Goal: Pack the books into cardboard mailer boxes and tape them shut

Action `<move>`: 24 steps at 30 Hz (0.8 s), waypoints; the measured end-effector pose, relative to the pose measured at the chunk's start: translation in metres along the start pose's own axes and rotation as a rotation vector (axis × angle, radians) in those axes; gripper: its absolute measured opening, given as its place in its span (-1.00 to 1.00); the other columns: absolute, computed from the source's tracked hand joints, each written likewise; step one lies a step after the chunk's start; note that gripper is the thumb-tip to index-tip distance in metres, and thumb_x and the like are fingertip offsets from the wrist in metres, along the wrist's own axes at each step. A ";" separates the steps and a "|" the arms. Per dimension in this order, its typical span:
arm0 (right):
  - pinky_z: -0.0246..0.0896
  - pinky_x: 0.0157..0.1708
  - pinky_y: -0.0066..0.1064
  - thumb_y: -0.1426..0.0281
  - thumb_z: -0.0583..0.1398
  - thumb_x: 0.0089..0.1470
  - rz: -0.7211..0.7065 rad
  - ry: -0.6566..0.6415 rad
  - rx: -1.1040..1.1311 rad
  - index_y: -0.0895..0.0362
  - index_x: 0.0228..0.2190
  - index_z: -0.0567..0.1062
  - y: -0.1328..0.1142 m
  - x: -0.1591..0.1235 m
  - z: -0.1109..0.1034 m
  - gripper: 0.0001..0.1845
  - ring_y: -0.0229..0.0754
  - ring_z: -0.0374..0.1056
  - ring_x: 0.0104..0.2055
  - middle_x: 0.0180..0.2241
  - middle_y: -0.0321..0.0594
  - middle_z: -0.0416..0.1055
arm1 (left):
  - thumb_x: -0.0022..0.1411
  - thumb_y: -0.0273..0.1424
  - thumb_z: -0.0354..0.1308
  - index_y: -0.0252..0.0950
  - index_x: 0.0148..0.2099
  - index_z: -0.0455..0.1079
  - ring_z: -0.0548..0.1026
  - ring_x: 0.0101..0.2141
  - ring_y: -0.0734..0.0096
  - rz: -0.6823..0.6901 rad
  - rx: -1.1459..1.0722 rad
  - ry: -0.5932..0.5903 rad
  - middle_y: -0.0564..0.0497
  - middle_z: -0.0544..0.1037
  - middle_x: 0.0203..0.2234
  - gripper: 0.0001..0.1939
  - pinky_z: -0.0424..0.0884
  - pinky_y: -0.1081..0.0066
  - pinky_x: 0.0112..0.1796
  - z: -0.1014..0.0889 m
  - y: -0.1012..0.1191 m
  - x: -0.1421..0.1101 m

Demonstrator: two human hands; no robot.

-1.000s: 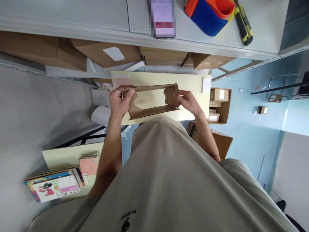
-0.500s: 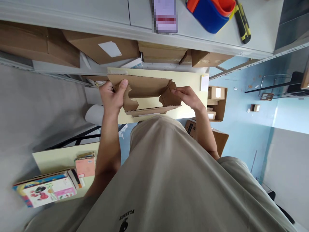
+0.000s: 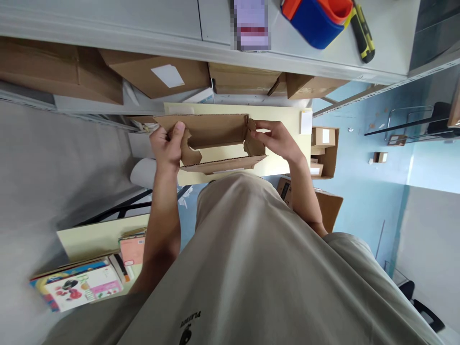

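Between my hands is an unfolded brown cardboard box (image 3: 217,130), its flaps spread and its middle see-through, so the pale yellow tabletop (image 3: 282,158) shows inside. My left hand (image 3: 168,146) grips the left end, thumb on the inner side of a notched flap and the other fingers partly hidden behind the cardboard. At the right end my right hand (image 3: 275,138) pinches a small end flap between thumb and fingers. The box is held above the table, close to my shirt.
A grey shelf (image 3: 143,48) crosses ahead, with a phone-like object (image 3: 251,28), a blue-and-red holder (image 3: 316,24) and a yellow-black utility knife (image 3: 362,36). Large cartons (image 3: 158,74) stand beneath it. Books (image 3: 84,285) lie lower left; an open carton (image 3: 328,153) of small boxes is right.
The box has tilted, so its far wall now shows broadly. My left hand has shifted left, and my right hand has moved slightly along the end flap.
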State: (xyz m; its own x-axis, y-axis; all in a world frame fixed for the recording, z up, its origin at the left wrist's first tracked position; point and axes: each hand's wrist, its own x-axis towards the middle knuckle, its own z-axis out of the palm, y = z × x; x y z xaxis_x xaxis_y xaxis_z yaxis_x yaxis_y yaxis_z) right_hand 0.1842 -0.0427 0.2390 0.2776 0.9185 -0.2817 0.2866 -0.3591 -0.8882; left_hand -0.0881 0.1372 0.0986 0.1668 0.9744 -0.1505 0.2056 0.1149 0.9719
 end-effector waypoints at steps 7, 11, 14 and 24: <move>0.69 0.17 -0.09 0.14 0.29 0.41 -0.028 0.058 -0.050 0.07 0.08 0.81 -0.003 -0.011 0.004 -0.59 0.10 0.65 0.22 0.07 -0.07 0.76 | 0.23 0.41 0.45 -0.19 -0.30 0.49 0.62 -0.27 0.23 0.027 0.026 -0.065 0.00 0.65 -0.38 -0.27 0.64 0.14 -0.17 -0.010 -0.012 -0.010; 0.73 0.22 0.00 0.16 0.30 0.41 -0.025 0.095 -0.099 0.06 0.22 0.77 -0.001 -0.022 0.008 -0.51 0.13 0.68 0.21 0.15 -0.04 0.75 | 0.08 0.45 0.49 -0.13 -0.33 0.46 0.69 -0.22 0.14 -0.021 -0.001 -0.120 -0.01 0.69 -0.34 -0.26 0.69 0.13 -0.17 -0.010 -0.011 -0.015; 0.75 0.22 -0.01 0.18 0.32 0.39 -0.039 0.106 -0.127 0.06 0.31 0.71 0.003 -0.029 0.011 -0.45 0.09 0.70 0.17 0.23 -0.03 0.71 | 0.00 0.41 0.55 -0.11 -0.28 0.52 0.71 -0.18 0.15 0.005 -0.032 -0.176 0.00 0.75 -0.25 -0.28 0.72 0.11 -0.07 -0.011 -0.006 -0.019; 0.82 0.08 -0.18 0.29 0.24 0.44 -0.186 0.108 -0.279 0.00 0.44 0.58 0.005 -0.062 -0.007 -0.39 0.04 0.71 0.19 0.33 -0.05 0.58 | 0.11 0.12 0.75 -0.21 -0.30 0.51 0.80 0.02 0.05 0.278 -0.198 -0.220 0.01 0.76 -0.28 -0.37 0.67 -0.10 0.27 -0.003 0.026 -0.044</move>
State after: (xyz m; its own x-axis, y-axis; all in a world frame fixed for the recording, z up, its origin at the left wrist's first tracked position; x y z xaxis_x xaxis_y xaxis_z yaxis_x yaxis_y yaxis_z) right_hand 0.1744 -0.1026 0.2549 0.2882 0.9550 -0.0706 0.5770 -0.2320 -0.7831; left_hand -0.0927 0.0979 0.1311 0.3969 0.9113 0.1090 -0.0627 -0.0916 0.9938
